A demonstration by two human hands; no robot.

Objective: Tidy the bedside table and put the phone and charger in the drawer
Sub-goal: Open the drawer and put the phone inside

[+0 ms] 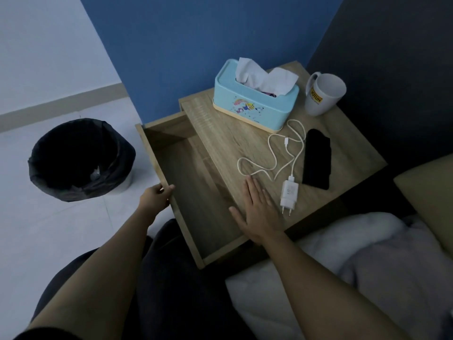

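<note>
Wood drawer [196,192]: seen pulled out and bare in the head view; the opening step is judged done.
Left hand [155,197]: its grip is closed on the drawer's front edge.
Right hand [257,212]: laid flat on the surface [220,133], grip wide, nothing held.
Charger [289,192]: lying just beside the right fingertips, cable looped toward the tissue box [255,104].
Phone [316,160]: face down beside the charger.
Next move: the charger or phone is to be lifted and set in the drawer.

Left hand [157,198] gripping open drawer [196,192], right hand [259,212] flat on table [355,153]
</note>
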